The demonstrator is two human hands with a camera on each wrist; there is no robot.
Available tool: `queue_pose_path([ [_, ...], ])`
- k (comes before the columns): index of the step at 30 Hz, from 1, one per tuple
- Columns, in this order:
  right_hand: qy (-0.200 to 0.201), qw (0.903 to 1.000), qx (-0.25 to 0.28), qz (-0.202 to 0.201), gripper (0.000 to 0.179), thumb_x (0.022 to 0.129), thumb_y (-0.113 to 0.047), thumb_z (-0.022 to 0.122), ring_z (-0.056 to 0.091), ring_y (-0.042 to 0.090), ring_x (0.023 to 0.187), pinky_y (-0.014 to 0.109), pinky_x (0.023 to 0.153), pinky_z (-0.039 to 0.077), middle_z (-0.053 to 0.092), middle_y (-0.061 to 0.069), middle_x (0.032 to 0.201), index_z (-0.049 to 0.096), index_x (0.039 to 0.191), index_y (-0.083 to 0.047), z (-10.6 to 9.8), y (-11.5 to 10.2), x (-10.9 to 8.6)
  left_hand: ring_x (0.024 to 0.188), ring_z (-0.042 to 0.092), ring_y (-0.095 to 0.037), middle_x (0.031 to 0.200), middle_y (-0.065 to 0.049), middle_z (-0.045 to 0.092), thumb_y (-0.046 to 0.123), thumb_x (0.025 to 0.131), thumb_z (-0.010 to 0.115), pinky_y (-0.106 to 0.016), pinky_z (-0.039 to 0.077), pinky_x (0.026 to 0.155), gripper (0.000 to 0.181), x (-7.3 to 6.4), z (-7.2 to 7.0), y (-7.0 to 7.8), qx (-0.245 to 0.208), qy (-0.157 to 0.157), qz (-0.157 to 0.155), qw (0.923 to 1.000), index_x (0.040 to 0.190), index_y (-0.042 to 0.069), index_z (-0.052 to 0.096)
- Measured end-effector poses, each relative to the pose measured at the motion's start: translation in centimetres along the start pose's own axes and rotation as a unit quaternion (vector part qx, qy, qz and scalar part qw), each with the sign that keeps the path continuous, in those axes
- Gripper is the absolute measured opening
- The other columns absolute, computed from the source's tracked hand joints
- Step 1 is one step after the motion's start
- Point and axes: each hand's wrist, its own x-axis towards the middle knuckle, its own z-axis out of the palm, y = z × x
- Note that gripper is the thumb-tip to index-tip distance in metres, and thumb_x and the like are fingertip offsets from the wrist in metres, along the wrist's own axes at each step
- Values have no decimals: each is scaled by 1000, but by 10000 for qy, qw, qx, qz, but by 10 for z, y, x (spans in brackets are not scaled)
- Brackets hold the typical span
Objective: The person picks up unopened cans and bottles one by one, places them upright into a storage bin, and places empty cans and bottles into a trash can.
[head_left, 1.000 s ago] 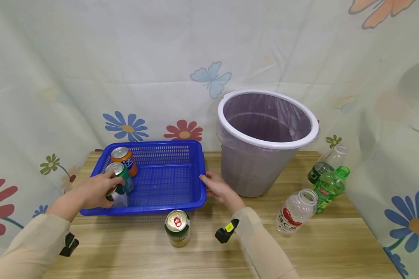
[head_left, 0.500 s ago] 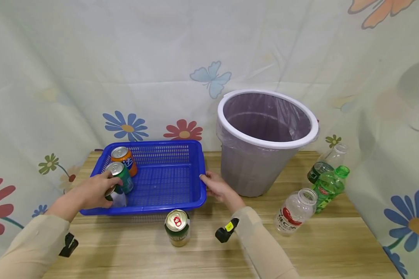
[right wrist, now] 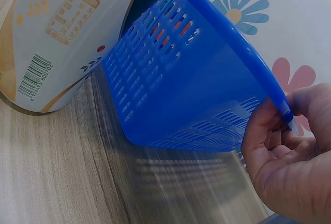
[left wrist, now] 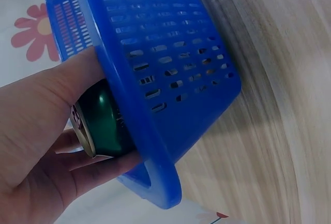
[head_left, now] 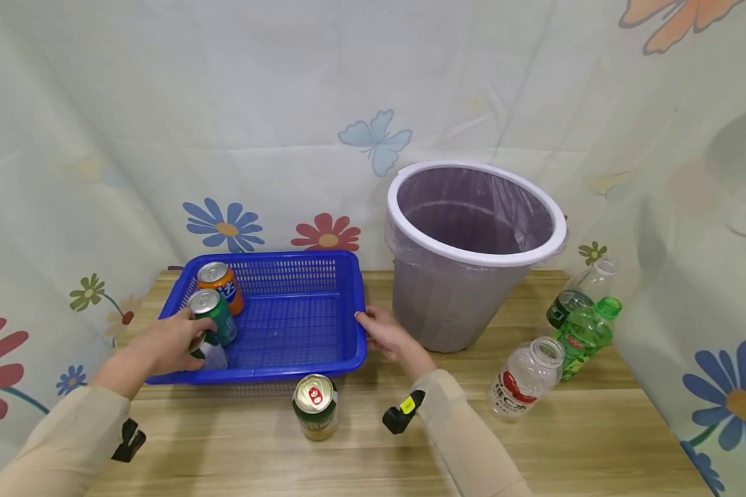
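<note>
A blue perforated plastic basket point(head_left: 295, 324) stands on the table. In its near left corner my left hand point(head_left: 168, 342) has thumb and fingers around the top of a dark green and silver can point(head_left: 213, 355), whose green top point(left wrist: 106, 118) shows inside the rim in the left wrist view. Behind it in the basket stand a green can point(head_left: 220, 321) and an orange can point(head_left: 226, 293). My right hand point(head_left: 385, 330) pinches the basket's right rim, as the right wrist view also shows. A green and gold can point(head_left: 316, 407) stands upright in front of the basket.
A grey bin point(head_left: 454, 297) with a white rim and clear liner stands right of the basket. Further right are a clear jar-like bottle point(head_left: 525, 379), a green bottle point(head_left: 584, 338) and a clear bottle point(head_left: 575, 297). A flowered curtain point(head_left: 273, 138) closes off the back.
My left wrist and forearm have shifted slightly, while the fingers stay at the same can. The right hand, basket, bin and bottles have kept their places.
</note>
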Motion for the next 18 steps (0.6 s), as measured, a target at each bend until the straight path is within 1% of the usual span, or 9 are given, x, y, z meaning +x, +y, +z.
queue_pose_path([
  [5,25,10000,28,-4,36,96,-16,42,61,28,91,34,69,56,54,29,114,44,123,7,1,0,0,69,47,-22,85,-13,48,26,67,80,-38,47,58,48,0,3,4,80,88,-154,9998,107,9,61],
  [10,51,10000,24,2,35,96,-16,42,62,26,88,32,67,56,55,28,113,44,123,7,0,1,-1,69,47,-22,83,-13,48,25,68,79,-40,48,59,48,0,2,7,57,54,-298,9995,108,8,60],
  [14,51,10000,19,-18,35,96,-16,42,62,25,87,31,66,56,56,28,112,45,122,7,0,1,0,68,48,-22,81,-11,48,24,69,79,-40,48,59,49,1,2,7,-10,42,-348,9994,110,6,59],
  [18,26,10000,23,-33,35,96,-16,42,62,26,87,33,68,56,55,28,112,44,123,7,0,1,0,69,49,-23,80,-11,49,24,68,78,-42,48,59,50,1,2,6,0,82,-354,9993,111,6,59],
])
